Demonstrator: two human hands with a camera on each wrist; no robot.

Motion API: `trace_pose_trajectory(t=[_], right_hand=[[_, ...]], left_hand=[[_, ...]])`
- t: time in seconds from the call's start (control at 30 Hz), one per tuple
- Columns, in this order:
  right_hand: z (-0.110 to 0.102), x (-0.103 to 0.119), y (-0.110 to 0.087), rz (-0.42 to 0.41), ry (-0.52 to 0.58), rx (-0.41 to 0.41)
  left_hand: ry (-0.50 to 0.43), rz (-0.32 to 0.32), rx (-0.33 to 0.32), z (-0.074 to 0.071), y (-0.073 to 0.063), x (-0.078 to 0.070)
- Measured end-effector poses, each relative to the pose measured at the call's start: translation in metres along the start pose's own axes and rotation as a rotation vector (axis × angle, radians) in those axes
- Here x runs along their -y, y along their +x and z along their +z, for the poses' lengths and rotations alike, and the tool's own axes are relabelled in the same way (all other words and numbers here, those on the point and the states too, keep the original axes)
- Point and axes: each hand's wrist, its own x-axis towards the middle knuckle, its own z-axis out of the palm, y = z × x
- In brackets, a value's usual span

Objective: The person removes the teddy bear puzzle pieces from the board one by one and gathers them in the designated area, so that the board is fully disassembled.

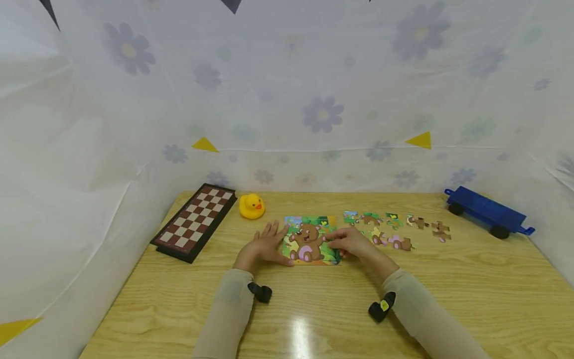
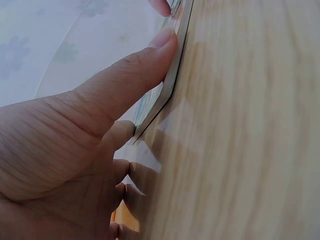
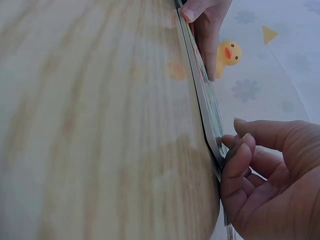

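A jigsaw puzzle (image 1: 309, 242) with a brown bear picture lies flat in the middle of the table. The left hand (image 1: 268, 245) rests at its left side with spread, fairly straight fingers. In the left wrist view its thumb (image 2: 145, 62) presses the near edge, and a fingertip touches the side by the corner. On the right side, the right hand (image 1: 356, 243) has curled fingers at the puzzle's edge. Seen from the right wrist, its thumb and a fingertip (image 3: 227, 141) pinch near the corner; the palm side hides part of the contact.
Several loose puzzle pieces (image 1: 402, 243) lie right of the puzzle, some partly behind the right hand. A yellow rubber duck (image 1: 251, 206) and a checkered board case (image 1: 197, 219) stand at the left. A blue toy trailer (image 1: 489, 207) sits at the far right, before a floral sheet (image 1: 287, 169).
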Motion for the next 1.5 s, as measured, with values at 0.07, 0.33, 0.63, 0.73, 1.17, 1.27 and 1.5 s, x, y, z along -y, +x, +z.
trace_pose_trajectory(t=[0.07, 0.33, 0.63, 0.73, 1.17, 1.27, 1.5], right_hand=[[0.0, 0.0, 0.0, -0.001, -0.008, 0.0], [0.0, 0.002, -0.003, -0.011, -0.009, 0.004], [0.001, -0.001, -0.003, -0.035, 0.003, -0.021], [0.002, -0.001, -0.003, -0.04, -0.003, -0.036], [0.004, 0.005, -0.006, -0.085, -0.033, -0.045], [0.004, 0.004, -0.006, -0.075, -0.015, -0.04], [0.001, 0.004, -0.011, -0.139, 0.017, -0.002]], left_hand=[[0.0, -0.001, 0.001, 0.0, 0.0, 0.0], [-0.004, -0.001, -0.005, 0.0, 0.0, -0.001], [-0.011, 0.001, -0.008, 0.001, -0.002, -0.001], [-0.022, -0.001, -0.008, 0.001, -0.002, -0.002], [0.0, 0.006, -0.011, 0.001, -0.001, -0.001], [0.004, 0.006, -0.011, 0.001, -0.001, 0.0], [0.0, 0.003, -0.009, 0.001, 0.0, 0.0]])
